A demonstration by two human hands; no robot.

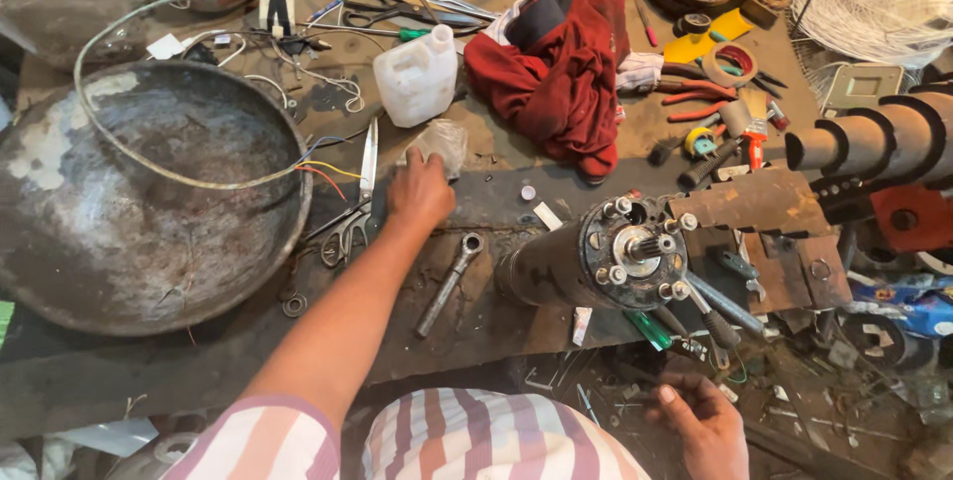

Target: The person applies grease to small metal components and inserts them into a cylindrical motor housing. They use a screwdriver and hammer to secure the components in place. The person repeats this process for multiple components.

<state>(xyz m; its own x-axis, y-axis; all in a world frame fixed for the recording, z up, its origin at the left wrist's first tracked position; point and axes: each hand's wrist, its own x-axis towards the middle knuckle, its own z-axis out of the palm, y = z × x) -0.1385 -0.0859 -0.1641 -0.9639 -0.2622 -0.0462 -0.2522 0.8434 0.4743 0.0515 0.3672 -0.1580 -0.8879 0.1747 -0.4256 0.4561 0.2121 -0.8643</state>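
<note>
- Under the left hand [419,192], at its fingertips: a small crumpled clear plastic bag [440,143] on the dark bench; fingers bent over its near edge, touching. Whether they actually pinch it cannot be told.
- Just beyond the bag: a white plastic jug [417,75], upright. Beyond and to the right, a heap of red cloth [561,73].
- Left of the hand, close: scissors [355,210] with blades pointing away, coloured wires [323,170] running toward them, then a big worn metal basin [139,202].
- Near side of the wrist: a ring spanner [449,283] lying flat, apart from the arm.
- Right hand [703,425] low, below the bench edge, fingers loosely curled and apart, holding nothing; screwdrivers [710,311] hang just above it.
- Between the hands: a dark cylindrical motor body [596,262], studded end face toward the viewer, propped at the bench edge.
- Risks, as judged: pulling the bag could spill whatever small contents it has; a sideways sweep could meet the scissor blades or snag wires; the jug could be nudged over.
</note>
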